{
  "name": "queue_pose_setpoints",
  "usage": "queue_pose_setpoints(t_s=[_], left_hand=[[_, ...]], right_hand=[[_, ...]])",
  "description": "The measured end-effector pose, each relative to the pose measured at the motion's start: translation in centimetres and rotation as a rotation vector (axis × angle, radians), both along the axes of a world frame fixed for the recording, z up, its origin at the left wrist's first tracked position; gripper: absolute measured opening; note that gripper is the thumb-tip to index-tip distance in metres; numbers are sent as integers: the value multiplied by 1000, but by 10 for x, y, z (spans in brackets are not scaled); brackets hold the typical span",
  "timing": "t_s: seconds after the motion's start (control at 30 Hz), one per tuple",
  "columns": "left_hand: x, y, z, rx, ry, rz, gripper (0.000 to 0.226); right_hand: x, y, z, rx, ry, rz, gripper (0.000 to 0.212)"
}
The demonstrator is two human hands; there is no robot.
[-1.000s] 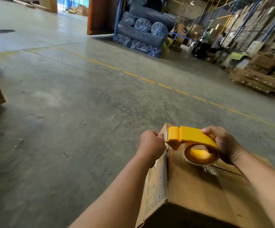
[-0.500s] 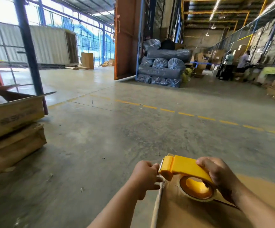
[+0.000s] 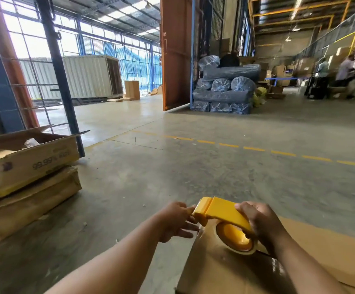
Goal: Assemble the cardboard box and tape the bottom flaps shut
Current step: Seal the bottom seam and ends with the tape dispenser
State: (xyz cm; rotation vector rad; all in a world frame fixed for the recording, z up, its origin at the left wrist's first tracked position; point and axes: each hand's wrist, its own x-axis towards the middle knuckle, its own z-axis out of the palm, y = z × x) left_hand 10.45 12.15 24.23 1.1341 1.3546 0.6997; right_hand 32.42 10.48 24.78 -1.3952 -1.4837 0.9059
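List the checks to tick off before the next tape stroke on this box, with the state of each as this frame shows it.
1. Right hand grips the yellow tape dispenser by its handle: ok.
2. Dispenser sits at the near-left edge of the cardboard box, roll against the top: ok.
3. Left hand is at the cutter end of the dispenser, fingers at the box edge; whether it pinches the tape end: cannot tell.
4. Tape laid flat along the seam: cannot tell, only a glossy strip shows near the right wrist.
5. Bottom flaps fully closed under the tape: cannot tell, arms hide most of the seam.
6. Concrete floor ahead of the box free of obstacles: ok.
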Motion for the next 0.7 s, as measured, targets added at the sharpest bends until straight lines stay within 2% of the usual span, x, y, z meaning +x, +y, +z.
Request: queue_pose_setpoints(t_s=[0.13, 0.27, 0.47, 0.6, 0.7], left_hand=[[-5, 4, -2, 28, 33, -43, 40], [-7, 9, -7, 70, 61, -63, 38], [-8, 17, -16, 156, 79, -44, 30], [-4, 19, -22, 241, 126, -37, 32], [-4, 22, -27, 219, 104, -30, 34]], right_hand=[[-1, -2, 4, -19, -6, 21, 39], [-1, -1, 2, -27, -51, 12, 62], [-5, 0, 4, -38, -64, -5, 49], [-4, 3, 3, -62, -18, -26, 74], [-3, 5, 3, -68, -5, -7, 75]])
